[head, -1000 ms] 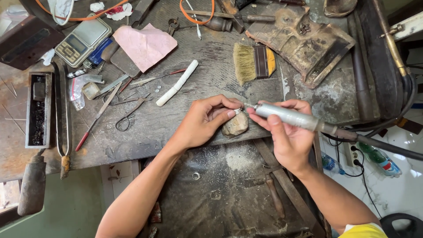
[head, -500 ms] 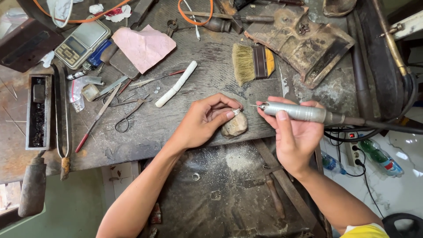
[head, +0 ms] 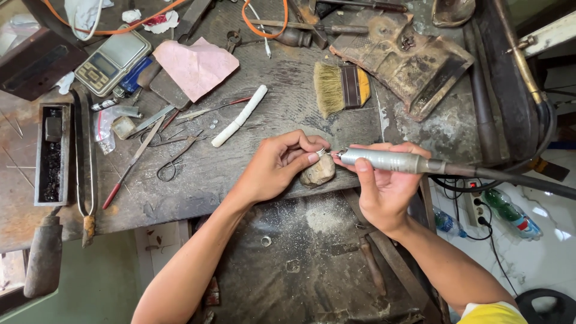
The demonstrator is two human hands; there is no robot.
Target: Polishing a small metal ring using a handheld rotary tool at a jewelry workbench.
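1. A worn, dusty workbench (head: pixel 252 180) carries scattered tools.
2. The right hand (head: pixel 384 186) clenches a grey rotary handpiece (head: pixel 390 161) at the bench's front edge.
3. The left hand (head: pixel 276 165) pinches a small ring (head: pixel 321 152) against the handpiece's tip.
4. A pale stone-like block (head: pixel 318 173) sits under the ring.

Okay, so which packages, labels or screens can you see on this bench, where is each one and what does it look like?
Small grey pocket scale with dark screen: bench's far left, flat, rectangular, tilted.
Clear plastic bag with red seal strip: left, below the scale, crumpled.
Green plastic bottle with red-and-blue label: floor at right, lying down.
Clear bottle with blue label: floor, beside the white power strip.
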